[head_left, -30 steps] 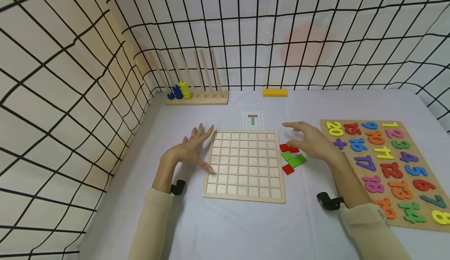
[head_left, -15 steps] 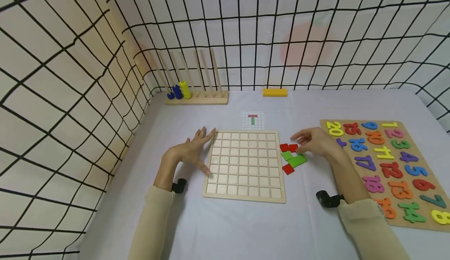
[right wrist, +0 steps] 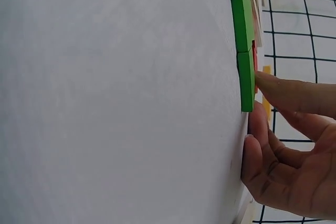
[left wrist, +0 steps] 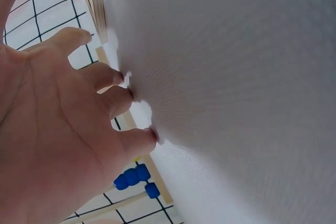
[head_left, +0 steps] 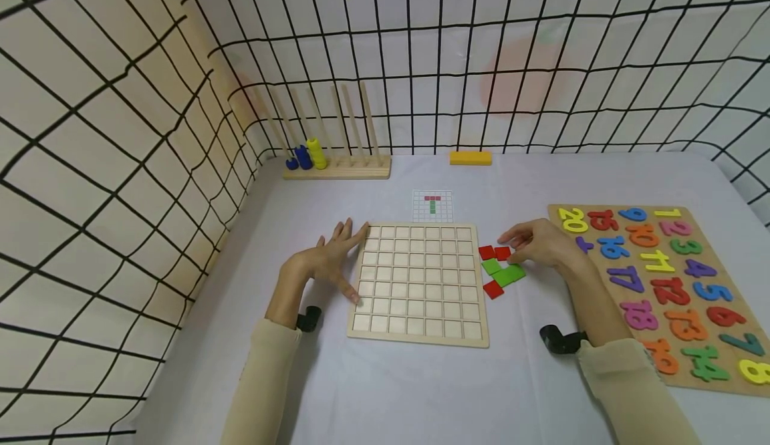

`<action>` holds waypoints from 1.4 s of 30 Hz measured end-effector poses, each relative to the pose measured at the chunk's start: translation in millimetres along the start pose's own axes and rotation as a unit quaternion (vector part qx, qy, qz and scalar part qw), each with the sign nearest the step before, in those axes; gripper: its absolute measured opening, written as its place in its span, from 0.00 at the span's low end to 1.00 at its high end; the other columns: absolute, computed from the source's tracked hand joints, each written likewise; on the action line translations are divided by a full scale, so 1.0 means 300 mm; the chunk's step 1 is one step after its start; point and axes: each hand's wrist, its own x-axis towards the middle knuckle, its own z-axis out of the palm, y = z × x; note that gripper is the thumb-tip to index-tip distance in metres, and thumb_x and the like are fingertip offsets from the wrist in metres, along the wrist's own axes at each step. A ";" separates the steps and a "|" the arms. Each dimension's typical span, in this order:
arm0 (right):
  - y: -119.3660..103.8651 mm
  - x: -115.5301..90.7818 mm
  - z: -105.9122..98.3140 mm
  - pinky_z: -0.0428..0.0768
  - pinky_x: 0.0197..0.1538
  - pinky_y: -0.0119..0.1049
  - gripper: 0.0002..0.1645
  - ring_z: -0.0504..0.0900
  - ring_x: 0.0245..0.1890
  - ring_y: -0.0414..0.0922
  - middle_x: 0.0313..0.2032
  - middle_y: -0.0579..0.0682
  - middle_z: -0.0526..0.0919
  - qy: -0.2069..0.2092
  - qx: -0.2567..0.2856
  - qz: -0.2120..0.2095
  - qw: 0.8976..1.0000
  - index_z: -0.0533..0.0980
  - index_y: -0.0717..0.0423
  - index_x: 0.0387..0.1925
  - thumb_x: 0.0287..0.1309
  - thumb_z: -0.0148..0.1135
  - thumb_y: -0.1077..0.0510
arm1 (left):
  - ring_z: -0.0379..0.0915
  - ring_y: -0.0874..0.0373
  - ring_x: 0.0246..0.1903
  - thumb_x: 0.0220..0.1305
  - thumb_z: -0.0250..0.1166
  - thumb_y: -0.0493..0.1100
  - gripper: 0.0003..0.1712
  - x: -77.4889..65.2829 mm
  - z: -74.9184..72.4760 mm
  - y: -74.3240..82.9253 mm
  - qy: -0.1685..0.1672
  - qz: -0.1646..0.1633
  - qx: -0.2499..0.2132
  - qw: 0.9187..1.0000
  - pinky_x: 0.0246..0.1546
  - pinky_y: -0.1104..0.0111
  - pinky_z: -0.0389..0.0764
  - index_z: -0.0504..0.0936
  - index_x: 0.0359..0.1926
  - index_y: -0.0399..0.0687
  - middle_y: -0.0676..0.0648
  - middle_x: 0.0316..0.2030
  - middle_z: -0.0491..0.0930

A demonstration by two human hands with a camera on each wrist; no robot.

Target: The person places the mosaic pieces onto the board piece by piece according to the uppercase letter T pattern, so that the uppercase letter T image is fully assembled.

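The grid board [head_left: 421, 284] is looked down on, forward, from above its near side by the head view, the most distant. Left of the board, the left hand [head_left: 325, 261] is faced closely from its palm side, with the counting frame [head_left: 337, 172] shared with the head view. Right of the board, a low, close, sideways-tilted view is given of the right hand [head_left: 541, 241] and green tiles [head_left: 508, 274], both also caught from above.

There's room nearside of the board [head_left: 418, 281], mesh [head_left: 410, 30] beyond.

White tabletop [head_left: 421, 391] bearing wooden grid [head_left: 415, 281], colored tiles [head_left: 491, 267], number board [head_left: 734, 386]
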 end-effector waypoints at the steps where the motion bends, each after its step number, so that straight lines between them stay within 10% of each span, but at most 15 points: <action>1: -0.001 0.001 0.000 0.69 0.41 0.38 0.24 0.71 0.45 0.51 0.41 0.56 0.77 -0.001 -0.002 0.000 1.000 0.82 0.63 0.55 0.57 0.74 0.63 | 0.11 0.41 0.81 0.38 0.88 0.56 0.88 0.000 0.001 0.000 0.000 -0.001 0.003 1.000 0.78 0.36 0.25 0.29 0.84 0.58 0.37 0.81 0.17; 22: 0.015 0.015 -0.004 0.68 0.35 0.35 0.22 0.71 0.36 0.48 0.32 0.53 0.75 0.012 -0.030 0.009 0.999 0.84 0.61 0.53 0.56 0.75 0.59 | 0.09 0.43 0.81 0.37 0.88 0.56 0.88 -0.001 0.008 0.016 -0.003 -0.020 0.025 0.999 0.79 0.38 0.24 0.30 0.84 0.59 0.39 0.80 0.15; 31: 0.016 0.010 -0.007 0.72 0.46 0.44 0.26 0.67 0.54 0.62 0.57 0.72 0.71 0.011 -0.042 0.028 0.999 0.83 0.60 0.57 0.58 0.75 0.56 | 0.08 0.43 0.81 0.38 0.88 0.56 0.88 -0.002 0.009 0.016 -0.006 -0.020 0.024 0.999 0.79 0.38 0.23 0.30 0.84 0.59 0.39 0.80 0.14; 42: 0.006 0.011 -0.005 0.73 0.51 0.48 0.24 0.65 0.62 0.65 0.66 0.74 0.69 0.013 -0.043 0.032 0.998 0.84 0.61 0.56 0.59 0.74 0.56 | 0.09 0.43 0.81 0.38 0.88 0.56 0.88 0.000 0.012 0.016 -0.003 -0.021 0.031 0.999 0.79 0.38 0.24 0.30 0.84 0.58 0.38 0.80 0.15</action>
